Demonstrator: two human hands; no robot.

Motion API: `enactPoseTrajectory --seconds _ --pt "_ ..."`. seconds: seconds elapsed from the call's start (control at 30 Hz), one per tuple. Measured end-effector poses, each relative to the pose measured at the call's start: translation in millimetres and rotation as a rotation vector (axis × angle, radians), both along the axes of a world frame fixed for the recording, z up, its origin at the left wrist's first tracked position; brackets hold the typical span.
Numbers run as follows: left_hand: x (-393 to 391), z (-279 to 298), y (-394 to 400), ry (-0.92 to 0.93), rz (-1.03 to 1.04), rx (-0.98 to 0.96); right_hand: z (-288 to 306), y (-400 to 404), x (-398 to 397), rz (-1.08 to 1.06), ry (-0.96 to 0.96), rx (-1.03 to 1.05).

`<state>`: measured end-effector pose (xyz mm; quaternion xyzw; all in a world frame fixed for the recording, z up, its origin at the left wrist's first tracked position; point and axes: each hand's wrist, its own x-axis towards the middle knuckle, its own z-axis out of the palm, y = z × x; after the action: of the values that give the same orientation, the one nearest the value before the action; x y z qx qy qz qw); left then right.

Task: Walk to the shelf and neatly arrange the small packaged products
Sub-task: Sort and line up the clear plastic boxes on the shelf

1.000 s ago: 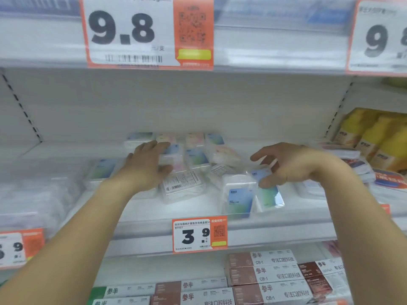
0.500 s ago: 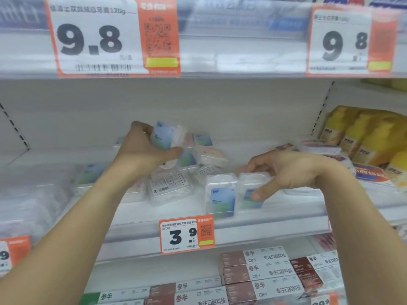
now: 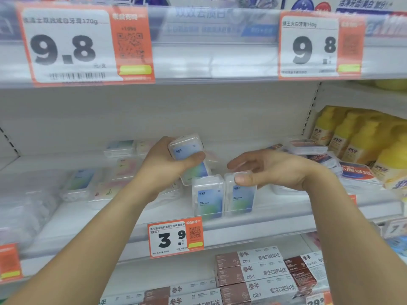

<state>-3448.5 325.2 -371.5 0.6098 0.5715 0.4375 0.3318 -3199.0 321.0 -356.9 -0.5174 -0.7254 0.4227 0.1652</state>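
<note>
Two boxes [image 3: 223,195] now upright at shelf [image 3: 275,223] front; right hand [image 3: 273,170] pinches the second's top, newly stood. Left hand [image 3: 167,166] has lifted another box [image 3: 187,150], gripped.

Left hand [image 3: 167,164] holds one clear packet [image 3: 187,148] aloft; right hand [image 3: 271,170] pinches an upright packet [image 3: 241,194] on the shelf [image 3: 275,219].

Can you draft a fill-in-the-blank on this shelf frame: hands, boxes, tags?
1. The left hand grips a small clear plastic box with a blue label, lifted ____ the shelf.
2. The right hand has its thumb on the ____ of the two upright clear boxes at the shelf front.
3. The orange-and-white price tag below those boxes reads ____.
4. The bottles at far right are ____.

Missing: off; right; 3.9; yellow
</note>
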Motion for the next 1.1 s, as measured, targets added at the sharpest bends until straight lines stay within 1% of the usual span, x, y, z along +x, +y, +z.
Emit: enactPoseTrajectory --seconds 0.07,0.13,0.17,0.2,0.23,0.3,0.33,0.37,0.4,0.47,0.53,0.6,0.7,0.8,0.9,0.97,1.03,1.1 --pt "0 0 -1 0.047 -0.001 0.025 2 2 -3 -0.098 0.137 0.106" --pt "0 0 -1 0.117 0.008 0.072 1 9 -9 -0.276 0.331 0.194" --pt "-1 -1 -1 0.154 0.020 0.085 0 14 -12 -0.370 0.355 0.224" --pt "-2 -2 -1 0.187 0.032 0.085 -1 19 -13 -0.449 0.294 0.247" --pt "-4 -3 0 0.218 0.037 0.068 -2 23 -13 -0.493 0.162 0.253" --pt "-6 -4 0 0.287 0.031 -0.024 -6 30 -9 -0.456 -0.170 0.177" --pt "-8 -5 1 0.357 0.030 -0.068 -7 30 -9 -0.407 -0.278 0.106" --pt "-10 -7 2 0.465 0.034 -0.082 -8 31 -8 -0.365 -0.319 0.036" --pt "-11 -8 3 0.585 0.044 -0.076 -10 33 -8 -0.337 -0.317 -0.023" --pt "-16 -12 6 0.764 0.059 -0.053 -15 39 -7 -0.327 -0.324 -0.078" --pt "-20 -13 8 0.808 0.045 -0.089 -19 46 -5 -0.320 -0.383 -0.076" --pt "-25 -13 9 0.787 0.022 -0.128 -22 50 -7 -0.298 -0.392 -0.060" --pt "-30 -12 11 0.826 -0.059 -0.133 -22 53 -13 -0.376 -0.242 -0.062" --pt "-35 -14 15 0.863 -0.076 -0.154 -16 57 -15 -0.508 -0.068 0.056" --pt "-39 -16 19 0.911 -0.035 -0.162 -2 57 -22 -0.582 0.186 0.212" --pt "-43 -16 20 0.880 0.013 -0.178 7 53 -30 -0.613 0.364 0.276" --pt "-48 -14 20 0.823 0.084 -0.197 15 47 -38 -0.635 0.480 0.374" --pt "-53 -13 24 0.859 0.177 -0.187 19 42 -45 -0.646 0.541 0.474"
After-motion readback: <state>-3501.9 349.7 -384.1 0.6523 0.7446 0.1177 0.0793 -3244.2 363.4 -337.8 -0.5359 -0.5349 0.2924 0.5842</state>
